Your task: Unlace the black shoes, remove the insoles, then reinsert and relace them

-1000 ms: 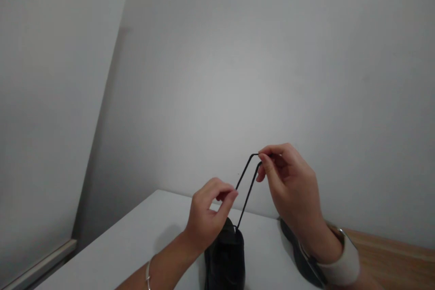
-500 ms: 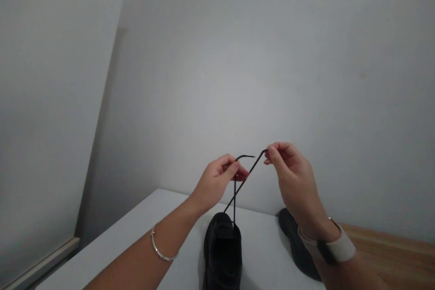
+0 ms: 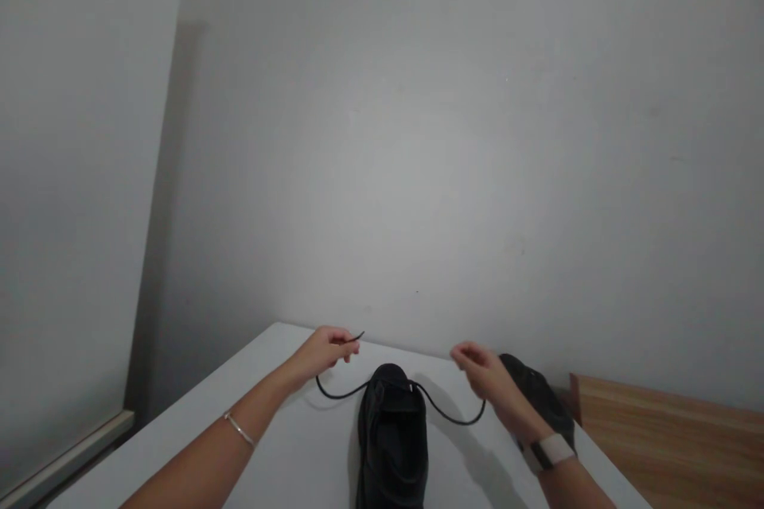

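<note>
A black shoe (image 3: 392,445) stands in the middle of the white tabletop, its opening toward me. One black shoelace (image 3: 449,417) leads out of its front on both sides. My left hand (image 3: 327,351), left of the shoe's toe, pinches one end of the lace, and the tip pokes out past the fingers. The lace sags in a curve between that hand and the shoe. On the right, my right hand (image 3: 482,370) is closed in a pinch, with the other side of the lace running up behind it; the lace end itself is hidden by the fingers.
A second black shoe (image 3: 540,398) lies behind my right wrist, near the table's right edge. The white tabletop (image 3: 298,445) meets a grey wall (image 3: 418,175) at the back. A wooden panel (image 3: 668,433) is at the right.
My hands have moved lower and farther apart, one to each side of the shoe. The lace ends, crossed and taut above the shoe before, now hang slack and apart.
</note>
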Available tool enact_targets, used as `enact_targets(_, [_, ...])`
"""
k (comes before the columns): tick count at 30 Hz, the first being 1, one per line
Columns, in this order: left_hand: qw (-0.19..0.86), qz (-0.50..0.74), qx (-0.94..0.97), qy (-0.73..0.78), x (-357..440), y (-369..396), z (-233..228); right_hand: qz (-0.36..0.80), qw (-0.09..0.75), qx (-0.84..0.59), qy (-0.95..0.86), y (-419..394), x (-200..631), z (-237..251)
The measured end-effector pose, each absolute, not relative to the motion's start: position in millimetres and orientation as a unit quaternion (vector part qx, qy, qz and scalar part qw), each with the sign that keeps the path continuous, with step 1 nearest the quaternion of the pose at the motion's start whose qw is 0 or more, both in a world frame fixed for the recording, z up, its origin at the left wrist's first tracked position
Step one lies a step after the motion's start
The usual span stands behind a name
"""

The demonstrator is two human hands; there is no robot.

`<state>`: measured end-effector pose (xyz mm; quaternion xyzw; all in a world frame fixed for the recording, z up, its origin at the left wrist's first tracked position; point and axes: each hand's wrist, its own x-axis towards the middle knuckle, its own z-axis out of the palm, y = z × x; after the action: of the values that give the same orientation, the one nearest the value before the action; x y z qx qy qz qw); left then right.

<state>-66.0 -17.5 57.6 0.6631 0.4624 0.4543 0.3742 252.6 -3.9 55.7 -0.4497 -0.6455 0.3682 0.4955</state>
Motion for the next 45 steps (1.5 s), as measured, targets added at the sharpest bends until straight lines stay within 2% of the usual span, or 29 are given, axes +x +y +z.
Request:
enact_targets(2, [0.397,0.398,0.696,0.446,-54.2,-19.1,48.4,0.401,0.377,-0.454,-0.701,-5.0,233.8,40.0])
enact_targets(5, [0.428,0.363,0.715,0.417,-42.4,-22.0,39.9,0.434,0.319,-0.426,-0.727,-5.4,216.9,27.1])
enact_targets(11, [0.524,0.343,0.678,0.385,-37.8,-19.5,18.5,0.436,0.319,-0.434,-0.721,-2.2,218.1,21.2])
enact_targets(17, [0.518,0.34,0.688,0.377,-34.4,-22.0,16.5,0.433,0.364,-0.427,-0.705,-0.7,213.7,12.5])
enact_targets(21, [0.53,0.391,0.657,0.368,-33.5,-20.1,15.6,0.444,0.369,-0.433,-0.692,4.4,210.1,5.1])
enact_targets(26, [0.494,0.395,0.668,0.393,-32.1,-17.6,10.1,0.424,0.37,-0.432,-0.705,-1.3,207.9,7.9])
enact_targets(34, [0.498,0.416,0.635,0.42,-24.8,-20.2,8.4,0.408,0.401,-0.45,-0.685,-2.4,205.9,10.5])
enact_targets(40, [0.41,0.447,0.689,0.397,-24.2,-8.9,3.7,0.423,0.368,-0.475,-0.679,-12.3,204.4,17.2])
enact_targets(45, [0.377,0.43,0.679,0.461,-22.9,-12.3,7.8,0.432,0.388,-0.47,-0.664,-23.6,202.2,24.8])
